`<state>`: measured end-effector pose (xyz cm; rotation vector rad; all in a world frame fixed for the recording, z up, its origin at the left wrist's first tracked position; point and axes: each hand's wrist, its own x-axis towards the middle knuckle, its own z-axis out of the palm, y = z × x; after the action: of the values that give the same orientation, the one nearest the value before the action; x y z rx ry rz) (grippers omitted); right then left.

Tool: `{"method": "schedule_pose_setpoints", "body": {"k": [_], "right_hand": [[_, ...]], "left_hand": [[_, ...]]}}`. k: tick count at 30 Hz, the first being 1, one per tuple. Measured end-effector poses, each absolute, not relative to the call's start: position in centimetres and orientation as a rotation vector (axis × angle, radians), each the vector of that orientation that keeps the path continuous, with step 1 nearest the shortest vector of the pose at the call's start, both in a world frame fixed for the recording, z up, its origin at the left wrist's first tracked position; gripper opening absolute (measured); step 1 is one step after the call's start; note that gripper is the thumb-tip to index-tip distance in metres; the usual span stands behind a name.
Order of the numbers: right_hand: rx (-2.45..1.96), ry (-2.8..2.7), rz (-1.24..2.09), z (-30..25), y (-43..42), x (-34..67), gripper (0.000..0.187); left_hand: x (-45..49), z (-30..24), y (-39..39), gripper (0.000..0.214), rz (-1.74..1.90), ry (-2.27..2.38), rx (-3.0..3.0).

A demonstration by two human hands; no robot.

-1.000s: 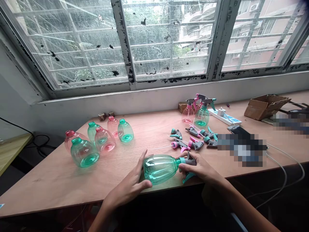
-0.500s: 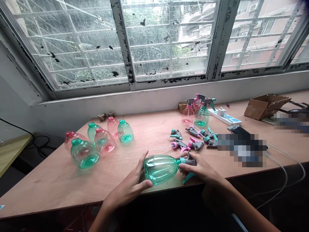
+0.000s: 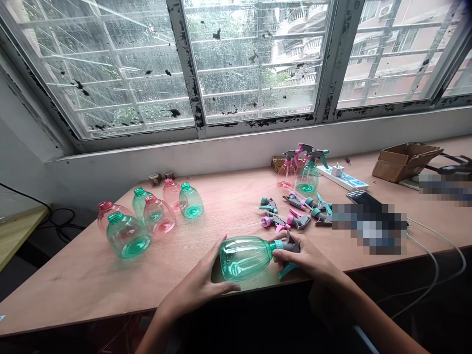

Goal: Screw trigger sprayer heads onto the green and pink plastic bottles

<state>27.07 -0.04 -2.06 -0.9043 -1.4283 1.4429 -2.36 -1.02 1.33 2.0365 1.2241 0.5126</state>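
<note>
A clear green spray bottle (image 3: 245, 256) lies on its side near the front edge of the wooden table (image 3: 73, 280). My left hand (image 3: 201, 284) cups its base, fingers curled round it. My right hand (image 3: 306, 255) is closed on the grey and green trigger head (image 3: 288, 246) at the bottle's neck. Several loose trigger heads (image 3: 295, 214) lie just beyond my right hand.
Several open green and pink bottles (image 3: 147, 219) stand at the left. Two bottles with trigger heads (image 3: 300, 172) stand at the back by a white power strip (image 3: 344, 178). A cardboard box (image 3: 403, 161) sits far right; cables (image 3: 435, 255) hang off the right edge.
My left hand's thumb has slid a little further under the bottle's base. The bottle and my right hand have barely moved.
</note>
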Motion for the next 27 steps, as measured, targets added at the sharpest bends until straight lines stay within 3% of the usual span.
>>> {"method": "schedule_pose_setpoints", "body": {"k": [5,10,15,23,27], "right_hand": [[-0.895,-1.430,1.435,-2.21,-0.02,27.11,0.035],[-0.882,-1.412,1.429,-2.33,0.01,27.01,0.033],[-0.879,-1.414,1.424,-2.36,0.02,27.00,0.033],[-0.942,-1.418,1.375,-2.22,-0.04,27.04,0.036],[-0.937,-1.415,1.375,-2.44,0.07,27.08,0.036]], "left_hand": [[-2.50,0.64,-0.64,0.094,0.642,1.164,2.019],[-2.56,0.62,-0.71,0.110,0.627,1.204,1.977],[-2.59,1.09,-0.80,0.092,0.575,1.262,2.027],[-2.70,0.50,-0.74,0.103,0.679,1.148,1.967],[-2.78,0.54,-0.58,0.096,0.657,1.176,1.944]]}}
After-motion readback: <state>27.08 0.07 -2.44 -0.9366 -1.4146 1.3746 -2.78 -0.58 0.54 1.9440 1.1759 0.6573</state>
